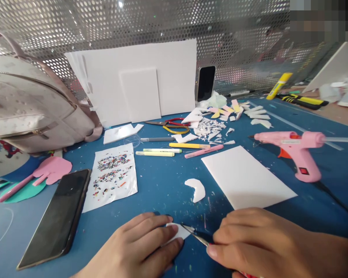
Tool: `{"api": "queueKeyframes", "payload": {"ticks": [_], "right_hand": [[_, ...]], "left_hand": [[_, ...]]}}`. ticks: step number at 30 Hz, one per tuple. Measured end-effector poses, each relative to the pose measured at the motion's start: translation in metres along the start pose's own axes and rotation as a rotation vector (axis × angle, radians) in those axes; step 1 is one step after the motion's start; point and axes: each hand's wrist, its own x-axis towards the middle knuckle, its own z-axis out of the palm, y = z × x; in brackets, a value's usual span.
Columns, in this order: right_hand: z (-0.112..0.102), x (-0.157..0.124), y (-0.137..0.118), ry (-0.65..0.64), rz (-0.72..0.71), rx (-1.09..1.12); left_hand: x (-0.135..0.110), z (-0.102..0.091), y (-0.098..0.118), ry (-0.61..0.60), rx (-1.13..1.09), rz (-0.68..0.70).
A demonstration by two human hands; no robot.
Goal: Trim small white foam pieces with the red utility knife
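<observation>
- The left hand (139,247) is lying nearest, fingers together, pinning a small white piece (180,231) between fingertips and thumb on the blue mat (162,181).
- The right hand (255,243) is closing around a thin knife (195,235), whose tip is touching the small white piece between the two hands.
- Just beyond the hands, a curved white offcut (196,189) is lying on the mat, with a white sheet (246,177) lying flat ahead of the right hand.
- Left of the left hand, a dark phone (56,218) is lying face up beside a paper with coloured bits (111,175).
- Farther out on the right, a pink glue gun (295,150) is resting on its stand.
- Beyond the offcut, several markers (188,146) are lying side by side, near white scraps (211,129) and scissors (169,124).
- Farthest off, white boards (139,81) are leaning against the perforated wall, a backpack (31,104) is sitting to their left, and a second phone (205,82) is standing upright to their right.
</observation>
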Motion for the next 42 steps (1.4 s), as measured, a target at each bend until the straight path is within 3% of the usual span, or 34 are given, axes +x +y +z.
{"api": "queueKeyframes", "payload": {"ticks": [4,10,14,19,27,33,37,42], "right_hand": [[-0.006,0.0,0.011,-0.086,-0.103,0.038],[0.003,-0.009,-0.002,0.002,0.148,0.129],[-0.004,-0.001,-0.002,0.0,0.237,0.125],[-0.02,0.015,0.005,-0.12,0.116,0.206],[-0.018,0.026,-0.001,-0.118,0.17,0.203],[-0.023,0.023,-0.001,-0.245,0.195,0.191],[-0.018,0.022,-0.003,-0.188,0.215,0.211],[-0.016,0.025,-0.005,-0.226,0.251,0.175]], "left_hand": [[0.003,-0.003,-0.003,0.008,-0.045,0.002],[0.006,-0.004,-0.003,0.029,-0.098,-0.018],[0.005,-0.005,-0.005,0.024,-0.091,-0.014],[0.004,-0.008,-0.008,-0.039,-0.08,0.032],[0.004,-0.009,-0.007,-0.036,-0.079,0.028],[0.004,-0.011,-0.008,-0.081,-0.084,0.029],[0.004,-0.008,-0.008,-0.063,-0.102,0.014],[0.004,-0.009,-0.009,-0.087,-0.112,0.007]]}}
